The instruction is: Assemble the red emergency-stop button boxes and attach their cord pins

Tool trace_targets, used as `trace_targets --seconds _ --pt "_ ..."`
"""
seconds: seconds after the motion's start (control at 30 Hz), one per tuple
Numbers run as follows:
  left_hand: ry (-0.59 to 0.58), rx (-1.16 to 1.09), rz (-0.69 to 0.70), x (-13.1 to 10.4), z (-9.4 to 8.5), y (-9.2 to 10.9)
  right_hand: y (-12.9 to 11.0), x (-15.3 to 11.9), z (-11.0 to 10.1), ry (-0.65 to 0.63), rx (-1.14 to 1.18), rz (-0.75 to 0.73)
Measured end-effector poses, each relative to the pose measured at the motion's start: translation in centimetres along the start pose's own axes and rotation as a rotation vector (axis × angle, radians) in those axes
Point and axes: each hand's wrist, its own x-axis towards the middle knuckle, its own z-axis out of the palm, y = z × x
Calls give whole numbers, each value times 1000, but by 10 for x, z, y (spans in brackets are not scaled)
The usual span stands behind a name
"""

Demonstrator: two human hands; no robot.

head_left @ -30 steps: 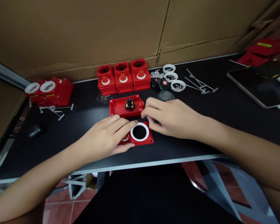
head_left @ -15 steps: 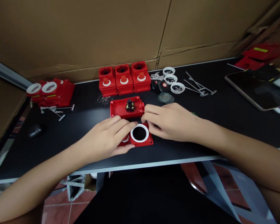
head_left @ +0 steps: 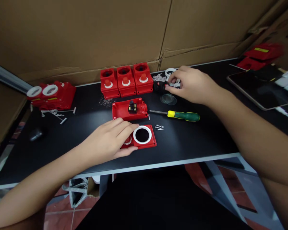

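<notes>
Two hands are out over the black tabletop here, folks. Our left hand has the red cover down flat near the front edge, just our side of the open red box. Those fingers are bent in a loose pinch, fingertips along the far side and thumb along the near side, with the white ring showing beside them. Our right hand is over by the black parts and the loose white rings, fingers partly curled with a small gap to the thumb; we can't tell if it really has hold of anything.

Handling-wise, we'd call the cover light, stiff plastic, a bit slick on the smooth faces. We'd pinch it by the two long edges and leave the ring alone, since it may shift. The clear discs look thin and maybe brittle, so rims only, softly. The green and yellow screwdriver looks easy by its fat handle, and the little screws beside the cover look fiddly and keen to roll.
</notes>
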Motion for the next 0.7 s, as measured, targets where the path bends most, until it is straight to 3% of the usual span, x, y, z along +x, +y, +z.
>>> trace_targets --seconds 0.23,0.4,0.53,0.7 --pt "43 -13 -20 0 -7 -7 2 4 24 -22 37 55" --pt "154 120 -261 -4 -13 -28 14 7 30 31 70 -43" --pt "72 132 -444 -7 -5 -45 20 7 29 96 136 -73" --pt "-110 -74 -564 -2 7 -52 24 5 25 235 216 -188"
